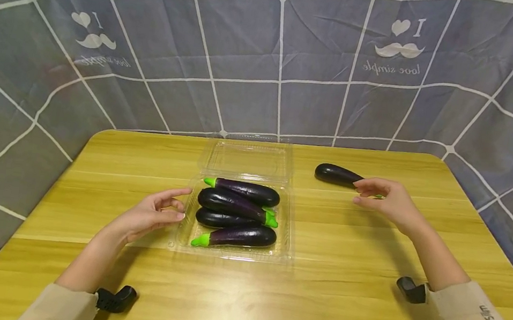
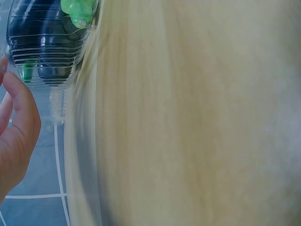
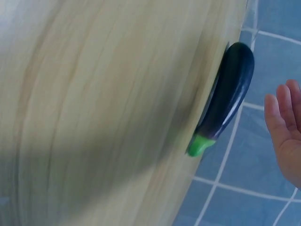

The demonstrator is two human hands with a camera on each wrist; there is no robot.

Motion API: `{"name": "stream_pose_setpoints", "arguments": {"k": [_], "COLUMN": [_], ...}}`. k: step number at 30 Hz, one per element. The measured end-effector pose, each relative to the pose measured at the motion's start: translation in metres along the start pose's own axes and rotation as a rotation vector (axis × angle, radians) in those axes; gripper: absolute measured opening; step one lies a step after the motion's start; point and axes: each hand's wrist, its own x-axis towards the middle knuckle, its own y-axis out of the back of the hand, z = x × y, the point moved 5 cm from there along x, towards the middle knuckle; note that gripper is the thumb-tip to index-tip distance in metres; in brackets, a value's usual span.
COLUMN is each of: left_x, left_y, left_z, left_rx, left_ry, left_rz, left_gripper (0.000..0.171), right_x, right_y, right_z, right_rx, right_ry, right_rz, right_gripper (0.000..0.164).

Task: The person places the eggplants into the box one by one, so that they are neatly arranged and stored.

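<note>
Several dark purple eggplants (image 1: 238,203) with bright green stem ends lie side by side in a clear plastic clamshell box (image 1: 286,239). At the left wall of that box is my left hand (image 1: 147,217), fingers loosely bent and fingertips right at the rim. One more eggplant (image 1: 334,174) lies on the table to the right of the box. My right hand (image 1: 389,202) hovers by its stem end, covering part of it in the head view. In the right wrist view the whole eggplant (image 3: 229,92) shows, apart from my relaxed fingers (image 3: 276,117).
The box's transparent lid (image 1: 249,160) is folded back flat toward the far edge. A yellow wood-grain table (image 1: 338,311) carries everything. Behind and beside it hangs a grey curtain (image 1: 248,34) with white grid lines.
</note>
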Motion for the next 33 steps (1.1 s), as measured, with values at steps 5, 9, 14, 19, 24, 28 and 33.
{"name": "stream_pose_setpoints", "arguments": {"k": [5,9,14,19,24,28,33], "left_x": [-0.002,-0.003,-0.001,-0.001,-0.002,-0.001,0.0], "left_y": [0.0,0.0,0.001,0.003,0.002,0.002,0.001], "left_z": [-0.004,-0.005,-0.003,-0.002,-0.002,-0.002,-0.003], "left_rx": [-0.01,-0.006,0.002,0.0,-0.008,-0.013,-0.015], "left_ry": [-0.003,-0.001,-0.009,-0.001,-0.002,-0.007,-0.007], "left_rz": [-0.005,-0.004,-0.006,0.0,-0.006,-0.011,-0.011], "left_gripper": [0.067,0.067,0.066,0.067,0.067,0.066,0.066], "right_x": [0.0,0.0,0.0,0.005,0.008,0.012,0.018], "right_y": [0.003,0.004,0.009,0.011,0.015,0.017,0.018], "right_z": [0.008,0.014,0.02,0.022,0.025,0.028,0.034], "right_rx": [-0.02,-0.027,-0.065,-0.103,-0.123,-0.141,-0.157], "right_ry": [0.002,-0.004,-0.004,0.023,0.053,0.064,0.031], "right_rz": [-0.006,-0.015,-0.016,-0.027,0.007,0.011,0.014], "right_gripper": [0.046,0.047,0.048,0.049,0.046,0.045,0.047]}}
